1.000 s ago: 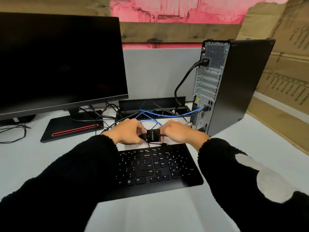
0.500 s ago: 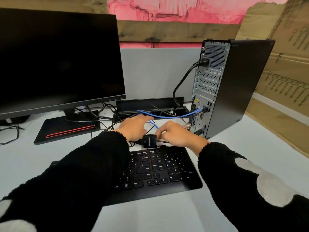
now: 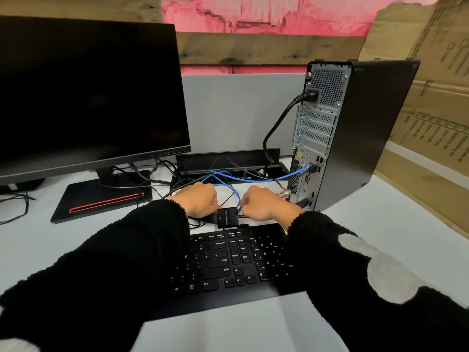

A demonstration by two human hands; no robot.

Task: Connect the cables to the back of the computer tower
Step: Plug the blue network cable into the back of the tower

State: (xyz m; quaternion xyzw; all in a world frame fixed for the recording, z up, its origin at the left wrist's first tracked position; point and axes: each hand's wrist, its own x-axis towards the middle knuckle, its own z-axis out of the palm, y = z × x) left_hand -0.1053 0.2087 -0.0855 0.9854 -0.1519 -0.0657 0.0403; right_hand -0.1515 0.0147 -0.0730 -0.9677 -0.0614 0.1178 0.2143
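Observation:
The black computer tower [image 3: 368, 133] stands at the right with its back panel [image 3: 314, 138] turned towards me. A thick black power cable [image 3: 276, 123] is plugged in near the top of the panel, and a blue network cable [image 3: 253, 179] lower down. Just behind the keyboard lies a small black adapter box [image 3: 226, 217]. My left hand [image 3: 200, 201] is closed on the plug at its left end. My right hand [image 3: 264, 203] pinches the thin black lead at its right end. A loose clear connector [image 3: 284, 193] lies by the tower's foot.
A black keyboard [image 3: 236, 262] lies under my forearms. A dark monitor [image 3: 88, 92] on a red-striped base [image 3: 101, 199] fills the left. A black cable tray [image 3: 228, 158] with tangled wires runs along the grey partition. Cardboard [image 3: 431, 97] leans at the right.
The adapter has dropped from slightly raised to the desk at the keyboard's back edge. My left hand briefly reached forward over the cables, then closed again on the adapter's left end.

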